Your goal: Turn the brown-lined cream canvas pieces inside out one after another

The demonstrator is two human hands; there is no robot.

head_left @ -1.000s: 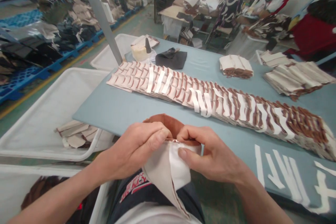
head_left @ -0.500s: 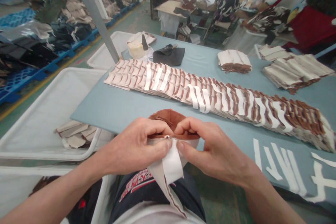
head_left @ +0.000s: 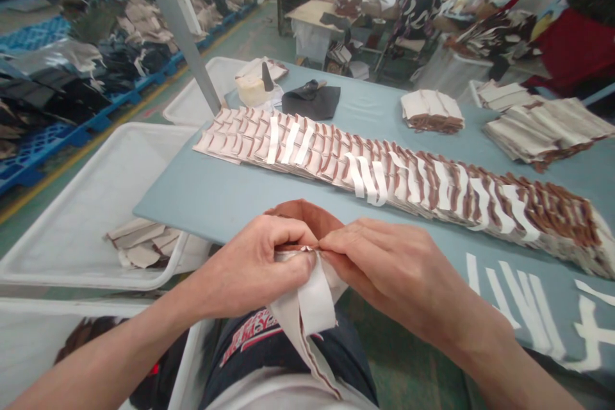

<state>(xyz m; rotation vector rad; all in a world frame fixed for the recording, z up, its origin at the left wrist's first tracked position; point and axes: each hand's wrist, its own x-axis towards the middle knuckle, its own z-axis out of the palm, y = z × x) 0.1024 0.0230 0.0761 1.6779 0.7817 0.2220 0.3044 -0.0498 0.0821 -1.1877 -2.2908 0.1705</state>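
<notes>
Both hands are closed on the same job. The left hand [head_left: 245, 266] is in a tight pinch on the top edge of a fabric piece [head_left: 293, 307], with the thumb pressing down. The right hand [head_left: 394, 269] is narrow too, fingers laid nearly flat, tips just beside the left thumb. A small bright speck shows at the pinch; too small to tell what it is.

Geometry: the piece sits between the hands, just above the lap. Its long axis runs from the pinch down and toward the body, tail end over dark shorts [head_left: 250, 339]. The pinched edge lies across that axis, left to right. A white strip [head_left: 316, 301] runs down its front. A brown lining [head_left: 300, 210] rises beyond the hands, toward the table. Neither hand is clearly nearer; both are at the edge, the right reaching further across.

Past the hands, a pale blue table [head_left: 187, 205] carries a long row of overlapped pieces [head_left: 384, 182], with loose white strips [head_left: 526, 311] at right. Further on are a dark cloth [head_left: 310, 102], a cream block [head_left: 252, 91] and two stacks [head_left: 431, 111]. A white tub [head_left: 91, 205] stands at left, holding scraps. A co-worker [head_left: 418, 6] sits at the far end.
</notes>
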